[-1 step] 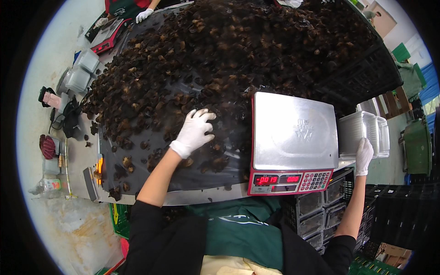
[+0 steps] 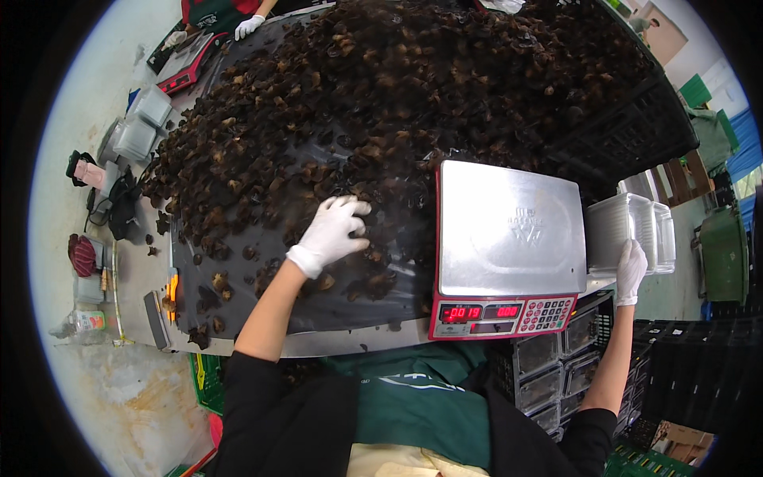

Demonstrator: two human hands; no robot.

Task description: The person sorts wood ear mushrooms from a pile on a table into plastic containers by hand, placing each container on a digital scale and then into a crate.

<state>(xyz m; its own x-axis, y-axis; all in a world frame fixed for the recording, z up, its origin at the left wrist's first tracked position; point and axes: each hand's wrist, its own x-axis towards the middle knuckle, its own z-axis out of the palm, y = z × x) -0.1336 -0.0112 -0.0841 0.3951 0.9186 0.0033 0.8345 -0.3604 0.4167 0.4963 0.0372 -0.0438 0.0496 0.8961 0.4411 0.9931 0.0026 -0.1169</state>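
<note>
My left hand (image 2: 330,235), in a white glove, hovers over or lightly touches the near part of a wide heap of dark brown wood ear mushrooms (image 2: 373,87). Its fingers are spread and slightly bent, with nothing visible between them. At the right, my gloved right hand (image 2: 632,274) grips the near edge of a stack of clear plastic trays (image 2: 613,230) beside the scale. Between my hands stands a red weighing scale (image 2: 436,314) with a bare silver platform (image 2: 509,230) and lit red digits.
A black crate (image 2: 628,127) leans at the heap's right side. Along the left edge lie a box cutter (image 2: 172,290), more clear trays (image 2: 135,137) and a plastic bottle (image 2: 87,320). Another person's gloved hand (image 2: 249,27) rests near a second red scale (image 2: 187,73). Stacked crates (image 2: 556,370) stand below, at right.
My left hand has shifted slightly left and toward me, its fingers still apart. The right hand and the trays stay where they were.
</note>
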